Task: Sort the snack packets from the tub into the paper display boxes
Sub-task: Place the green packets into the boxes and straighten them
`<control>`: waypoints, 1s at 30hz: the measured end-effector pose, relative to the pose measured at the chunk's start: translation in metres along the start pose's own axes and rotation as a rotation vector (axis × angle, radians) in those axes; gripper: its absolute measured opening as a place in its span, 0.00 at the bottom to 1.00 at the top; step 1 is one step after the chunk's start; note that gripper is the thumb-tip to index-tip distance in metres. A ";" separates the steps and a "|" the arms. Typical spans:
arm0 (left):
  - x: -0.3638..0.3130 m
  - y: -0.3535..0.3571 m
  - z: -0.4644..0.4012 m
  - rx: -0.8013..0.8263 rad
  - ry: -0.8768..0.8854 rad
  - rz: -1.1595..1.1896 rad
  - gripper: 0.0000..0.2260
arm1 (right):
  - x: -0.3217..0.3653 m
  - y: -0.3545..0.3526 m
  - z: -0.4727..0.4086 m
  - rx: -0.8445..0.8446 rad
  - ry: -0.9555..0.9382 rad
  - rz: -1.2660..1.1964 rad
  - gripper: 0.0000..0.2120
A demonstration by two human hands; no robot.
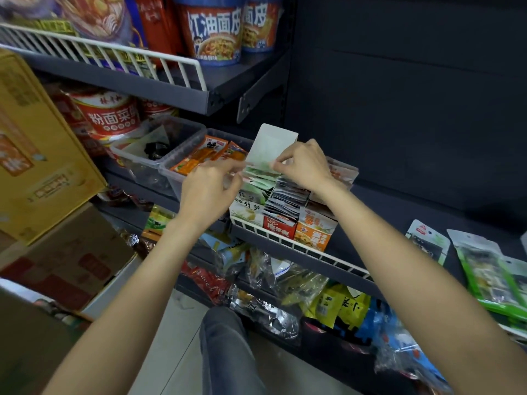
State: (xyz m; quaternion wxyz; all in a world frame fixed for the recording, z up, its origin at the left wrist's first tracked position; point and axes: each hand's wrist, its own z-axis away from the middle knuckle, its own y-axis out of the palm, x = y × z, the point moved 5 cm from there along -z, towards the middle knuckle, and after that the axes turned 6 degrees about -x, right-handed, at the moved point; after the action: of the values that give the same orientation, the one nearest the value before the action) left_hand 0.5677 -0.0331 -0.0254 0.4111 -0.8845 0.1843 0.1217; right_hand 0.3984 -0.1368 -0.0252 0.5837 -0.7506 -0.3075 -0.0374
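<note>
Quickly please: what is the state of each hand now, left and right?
Left hand: fingers curled, pinching the green packets in the left display box.
Right hand: pinching the same green packets at the top.

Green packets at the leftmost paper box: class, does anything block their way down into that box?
Nothing visible does. Both hands, left hand and right hand, hold the green packets right over the leftmost paper box, whose flap stands upright behind.

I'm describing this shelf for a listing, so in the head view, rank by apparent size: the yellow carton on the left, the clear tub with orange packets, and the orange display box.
1. yellow carton, though it sits nearest the camera
2. clear tub
3. orange display box
</note>
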 end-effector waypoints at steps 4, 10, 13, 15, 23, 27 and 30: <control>-0.046 -0.009 0.005 -0.126 0.054 0.093 0.12 | -0.014 -0.038 0.042 -0.102 -0.004 -0.272 0.10; -0.163 0.033 0.020 -0.047 0.101 0.451 0.14 | -0.106 -0.109 0.146 -0.434 0.137 -0.412 0.09; -0.220 0.091 0.035 0.179 0.112 0.603 0.10 | -0.182 -0.118 0.199 -0.382 0.373 -0.225 0.09; -0.246 0.141 0.047 0.380 0.100 0.595 0.13 | -0.231 -0.119 0.231 -0.292 0.501 -0.065 0.09; -0.277 0.275 0.061 0.852 -0.042 -0.052 0.41 | -0.311 -0.115 0.257 -0.004 0.744 0.170 0.22; -0.274 0.292 0.059 0.901 -0.060 -0.116 0.46 | -0.322 -0.106 0.242 0.155 0.836 0.348 0.37; -0.262 0.297 0.057 0.884 -0.148 0.043 0.40 | -0.322 -0.101 0.236 0.253 0.811 0.470 0.42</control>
State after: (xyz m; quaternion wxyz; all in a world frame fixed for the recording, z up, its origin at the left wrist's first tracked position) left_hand 0.2007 -0.1061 -0.1679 0.7589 -0.6089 0.2068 0.1027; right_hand 0.0153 -0.0460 -0.1473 0.7359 -0.6477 0.1207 -0.1561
